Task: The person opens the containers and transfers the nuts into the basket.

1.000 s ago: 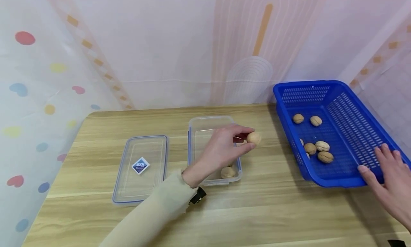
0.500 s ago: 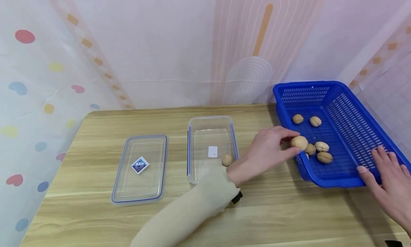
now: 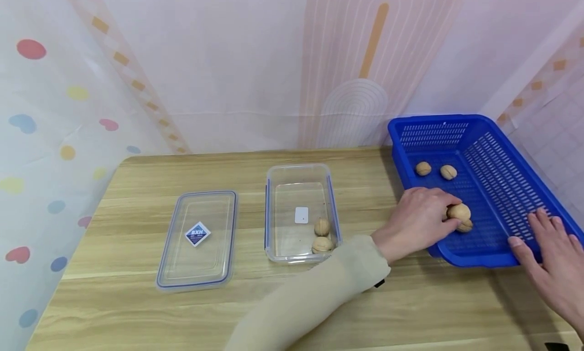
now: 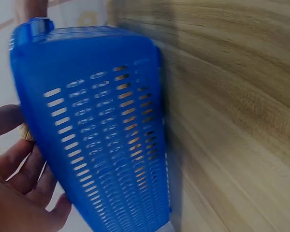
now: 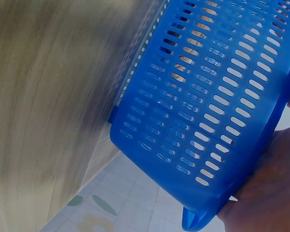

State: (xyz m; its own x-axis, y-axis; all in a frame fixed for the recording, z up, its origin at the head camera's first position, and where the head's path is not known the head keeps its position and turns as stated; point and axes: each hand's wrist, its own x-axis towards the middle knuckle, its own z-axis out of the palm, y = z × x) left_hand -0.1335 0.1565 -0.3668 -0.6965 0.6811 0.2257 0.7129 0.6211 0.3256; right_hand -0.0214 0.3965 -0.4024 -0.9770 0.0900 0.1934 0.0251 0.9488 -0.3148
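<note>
My left hand [image 3: 422, 219] reaches over the near-left side of the blue plastic basket [image 3: 467, 258] and pinches a pale walnut [image 3: 459, 212] between thumb and fingers. Another walnut [image 3: 465, 226] lies just beneath it, and the hand hides part of the group there. In the left wrist view, the basket wall [image 4: 101, 121] blocks most of the held walnut [image 4: 25, 133]. My right hand [image 3: 558, 265] rests on the basket's right rim, fingers extended inward over the side. Two walnuts, one at the back left [image 3: 423, 168] and one beside it [image 3: 448, 172], sit on the basket floor.
A clear lidless container [image 3: 285, 239] with blue-edged sides stands mid-table, holding two visible walnuts [image 3: 322, 227] in its near-right corner. Its clear lid [image 3: 196, 265], with a blue seal and label, lies to the left. A patterned cloth wall [image 3: 228, 77] rises behind the wooden table [image 3: 137, 320].
My left hand has carried the walnut rightward, from above the clear container into the basket. The container's inside shows more fully now. My right hand has stayed on the rim.
</note>
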